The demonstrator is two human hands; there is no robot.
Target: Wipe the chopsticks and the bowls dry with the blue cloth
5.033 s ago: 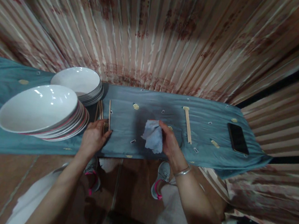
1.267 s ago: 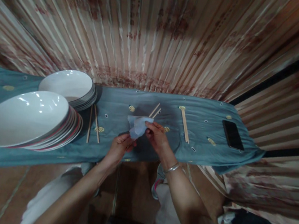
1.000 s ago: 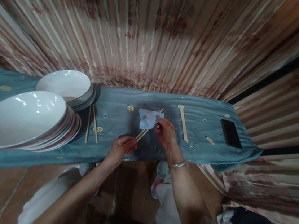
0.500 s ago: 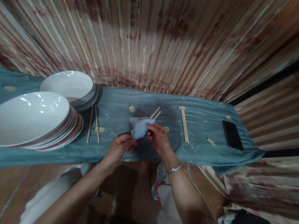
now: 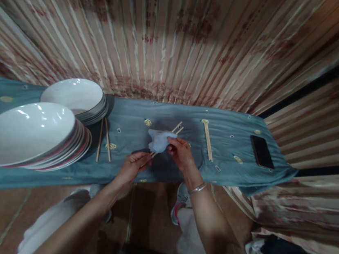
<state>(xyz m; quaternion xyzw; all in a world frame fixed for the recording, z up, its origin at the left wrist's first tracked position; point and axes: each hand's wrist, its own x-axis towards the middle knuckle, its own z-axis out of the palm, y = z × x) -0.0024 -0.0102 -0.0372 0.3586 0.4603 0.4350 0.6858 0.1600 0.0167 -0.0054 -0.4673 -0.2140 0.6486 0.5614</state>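
A pair of light wooden chopsticks (image 5: 176, 126) slants above the table, its lower ends pinched by my left hand (image 5: 135, 166). A crumpled pale tissue (image 5: 158, 141) is wrapped around the middle of the pair and hides that part. My right hand (image 5: 181, 151), with a silver bangle at the wrist, is closed on the tissue's right side. Left of my hands, two separate chopsticks (image 5: 108, 140) lie on the cloth beside the bowls. To the right, another pair of chopsticks (image 5: 207, 142) lies side by side.
A stack of large white bowls (image 5: 22, 133) stands at the left front, with a second stack of white bowls (image 5: 74, 94) behind it. A black phone (image 5: 262, 151) lies at the right end of the teal tablecloth (image 5: 134, 114). Pleated curtains (image 5: 167, 40) hang behind.
The tissue has moved slightly up along the chopsticks, and their lower ends now show at my left hand. My left hand has shifted a little left. The camera view has moved slightly.
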